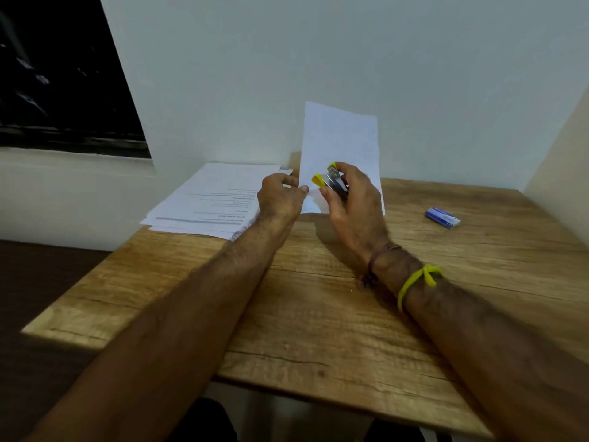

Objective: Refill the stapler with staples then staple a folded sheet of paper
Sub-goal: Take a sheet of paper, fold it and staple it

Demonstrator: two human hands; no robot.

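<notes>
The fingers (342, 169) of the right hand (353, 205) are curling around the stapler (334, 181), holding it above the desk (318, 314); most of its body is hidden, with only yellow tips showing. The left hand (280, 199) is pinching the left edge of the upright folded sheet (339, 138). The staple box (443, 217) is lying well apart, to the right.

Stapler at the edge of a raised sheet

The yellow-and-metal stapler (333, 181), held above the worktop, is at the left edge of the white folded sheet (342, 145), which stands upright; a small blue staple box (443, 217) lies well apart to the right.
</notes>
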